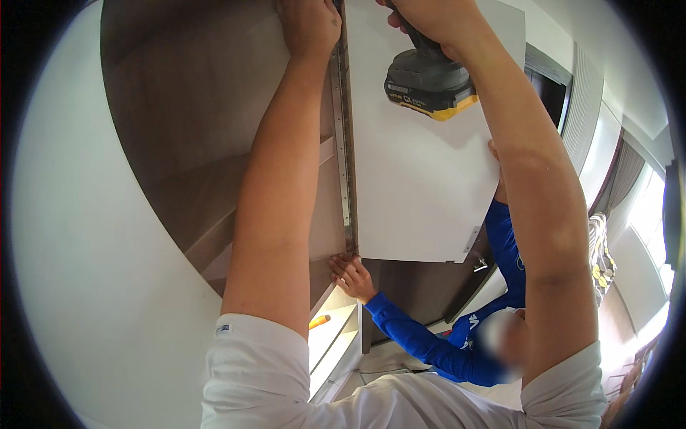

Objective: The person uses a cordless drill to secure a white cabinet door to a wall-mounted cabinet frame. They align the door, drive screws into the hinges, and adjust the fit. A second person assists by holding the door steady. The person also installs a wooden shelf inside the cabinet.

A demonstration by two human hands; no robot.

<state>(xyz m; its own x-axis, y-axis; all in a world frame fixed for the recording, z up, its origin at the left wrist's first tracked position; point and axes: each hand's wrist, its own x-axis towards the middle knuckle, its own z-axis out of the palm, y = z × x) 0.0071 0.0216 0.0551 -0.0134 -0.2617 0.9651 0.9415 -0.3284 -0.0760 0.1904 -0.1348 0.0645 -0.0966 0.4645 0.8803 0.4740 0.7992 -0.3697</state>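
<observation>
My right hand (436,21) grips the handle of a cordless drill (432,82), whose black and yellow battery hangs lowest; the drill's front end is out of view. Beside it stands a white cabinet door (414,186), swung out from a brown cabinet (193,93). A long metal strip hinge (341,164) runs between door and cabinet. At the top of this hinge my left hand (311,27) rests near the cabinet's edge, its fingertips cut off by the picture's rim. A co-worker's hand (354,277) touches the hinge's lower end.
The co-worker in a blue sleeve (421,343) stands below, the other hand (495,150) at the door's far right edge. An orange-handled object (319,322) lies on a lit shelf (336,336). A white curved panel (93,236) fills the left side. Patterned fabric (602,250) hangs near a window.
</observation>
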